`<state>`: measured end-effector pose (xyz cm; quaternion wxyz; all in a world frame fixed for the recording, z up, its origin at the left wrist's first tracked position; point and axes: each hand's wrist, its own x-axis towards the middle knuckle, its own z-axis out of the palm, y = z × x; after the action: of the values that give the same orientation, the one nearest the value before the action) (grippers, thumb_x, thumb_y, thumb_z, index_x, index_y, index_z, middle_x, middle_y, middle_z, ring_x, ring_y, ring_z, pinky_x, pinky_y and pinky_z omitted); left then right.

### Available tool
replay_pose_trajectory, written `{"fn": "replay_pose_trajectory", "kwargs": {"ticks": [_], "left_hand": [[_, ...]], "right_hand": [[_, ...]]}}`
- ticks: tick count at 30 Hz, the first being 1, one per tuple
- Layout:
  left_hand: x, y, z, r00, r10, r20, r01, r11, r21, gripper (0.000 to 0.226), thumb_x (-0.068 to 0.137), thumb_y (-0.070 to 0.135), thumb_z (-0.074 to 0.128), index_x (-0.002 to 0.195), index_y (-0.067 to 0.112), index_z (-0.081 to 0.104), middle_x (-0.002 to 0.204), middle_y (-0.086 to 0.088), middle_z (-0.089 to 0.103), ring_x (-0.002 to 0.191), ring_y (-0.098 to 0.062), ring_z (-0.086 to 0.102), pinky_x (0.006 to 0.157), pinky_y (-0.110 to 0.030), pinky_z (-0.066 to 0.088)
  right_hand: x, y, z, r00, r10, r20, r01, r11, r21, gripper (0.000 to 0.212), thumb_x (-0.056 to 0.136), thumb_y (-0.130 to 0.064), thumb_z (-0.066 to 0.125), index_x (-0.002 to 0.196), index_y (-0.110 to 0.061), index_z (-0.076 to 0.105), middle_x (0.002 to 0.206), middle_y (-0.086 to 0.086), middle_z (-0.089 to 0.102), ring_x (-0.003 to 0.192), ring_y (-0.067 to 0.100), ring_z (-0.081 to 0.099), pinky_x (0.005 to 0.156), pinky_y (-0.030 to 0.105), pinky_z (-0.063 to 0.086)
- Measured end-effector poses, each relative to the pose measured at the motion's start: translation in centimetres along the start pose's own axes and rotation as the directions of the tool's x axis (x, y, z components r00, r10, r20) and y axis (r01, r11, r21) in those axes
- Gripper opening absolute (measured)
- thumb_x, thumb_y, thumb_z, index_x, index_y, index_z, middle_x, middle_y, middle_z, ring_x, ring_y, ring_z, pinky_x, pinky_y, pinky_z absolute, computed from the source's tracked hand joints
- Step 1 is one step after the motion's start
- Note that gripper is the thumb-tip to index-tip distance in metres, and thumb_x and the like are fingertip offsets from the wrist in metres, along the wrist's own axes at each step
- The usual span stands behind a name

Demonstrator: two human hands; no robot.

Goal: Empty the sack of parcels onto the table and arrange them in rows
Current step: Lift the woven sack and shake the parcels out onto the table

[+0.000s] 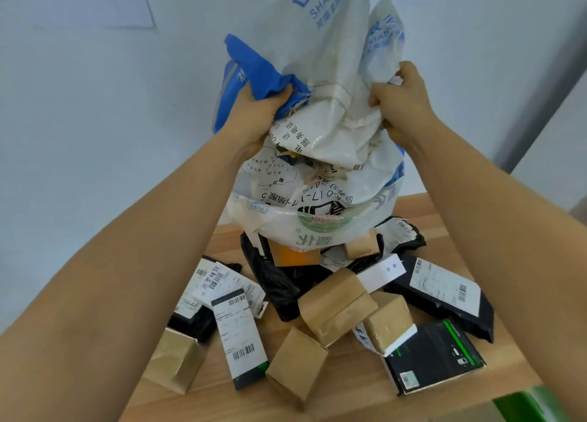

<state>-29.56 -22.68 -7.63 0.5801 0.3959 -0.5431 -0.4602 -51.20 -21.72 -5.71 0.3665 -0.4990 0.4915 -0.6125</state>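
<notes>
**Sack held mouth-down over a heap of parcels**

The left hand (260, 110) was clenched on a blue-printed fold of the white woven sack (330, 50). The right hand (403, 104) gripped bunched white fabric on the sack's other side. Between them the sack hung upended above the far part of the wooden counter (359, 377), with its open mouth just over the pile.

Toward the counter's left edge, labelled black mailers (209, 282) lay overlapping. In front of them a tilted kraft box (174, 358) sat close to the near edge. A long white box with barcode labels (238, 336) lay just beside it.

In the middle, a crumpled black polybag (276, 285) lay under the sack's mouth, with an orange parcel (292, 255) and a small brown box (362, 245) against the rim. Nearer the person, three more kraft boxes lay jumbled: a forward one (297, 367), a larger one (336, 304) and a squat one (390, 320).

A slim white box (381, 272) rested behind the larger one. Toward the right edge lay a black box with a green stripe (435, 355) and a black mailer with a white label (444, 291).
</notes>
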Motion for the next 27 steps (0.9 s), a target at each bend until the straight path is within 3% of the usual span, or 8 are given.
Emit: {"fn": "replay_pose_trajectory", "kwargs": {"ticks": [4,9,14,20,27], "left_hand": [[-0.9,1.0,1.1,0.997,0.072,0.006,-0.072,0.997,0.011,0.019,0.088,0.014,0.067,0.104,0.004,0.064,0.097,-0.011,0.068,0.095,-0.024,0.065,0.091,-0.042,0.053],[0.2,4.8,2.0,0.978,0.205,0.037,-0.206,0.979,0.011,0.038,0.084,0.02,0.068,0.114,-0.003,0.061,0.11,-0.02,0.066,0.105,-0.031,0.063,0.094,-0.046,0.052],[1.0,4.6,3.4,0.982,0.179,0.064,-0.181,0.983,0.017,0.053,0.08,0.024,0.072,0.118,-0.01,0.057,0.114,-0.026,0.064,0.104,-0.033,0.063,0.093,-0.044,0.052],[1.0,4.2,5.2,0.977,0.184,0.105,-0.191,0.98,0.058,0.062,0.076,0.033,0.074,0.119,-0.009,0.057,0.116,-0.026,0.063,0.111,-0.036,0.061,0.097,-0.047,0.05],[0.7,2.3,9.5,0.987,0.162,-0.003,-0.16,0.979,0.129,0.054,0.071,0.034,0.077,0.115,0.006,0.062,0.115,-0.013,0.067,0.109,-0.027,0.063,0.098,-0.046,0.05]], "right_hand": [[-0.3,-0.5,-1.4,1.0,-0.021,-0.014,0.021,1.0,0.018,0.031,0.065,0.007,0.049,0.079,-0.02,0.042,0.082,0.003,0.051,0.074,0.02,0.049,0.05,0.022,0.038],[0.7,-4.9,-3.0,0.994,-0.11,0.015,0.109,0.994,0.007,0.031,0.069,0.006,0.048,0.086,-0.02,0.043,0.084,0.005,0.054,0.073,0.021,0.051,0.05,0.024,0.037],[1.0,-5.3,-4.1,0.998,-0.053,-0.032,0.053,0.999,0.001,0.035,0.057,-0.001,0.05,0.085,-0.022,0.046,0.089,0.009,0.055,0.078,0.025,0.052,0.063,0.038,0.038],[1.2,-4.2,-6.3,0.999,-0.006,-0.036,0.007,0.999,0.033,0.031,0.067,0.004,0.049,0.084,-0.022,0.044,0.084,0.004,0.053,0.079,0.024,0.05,0.057,0.033,0.037],[2.9,-1.3,-10.5,0.998,0.049,0.035,-0.051,0.997,0.056,0.031,0.069,0.006,0.051,0.083,-0.02,0.043,0.087,0.007,0.051,0.077,0.023,0.05,0.051,0.028,0.038]]}}
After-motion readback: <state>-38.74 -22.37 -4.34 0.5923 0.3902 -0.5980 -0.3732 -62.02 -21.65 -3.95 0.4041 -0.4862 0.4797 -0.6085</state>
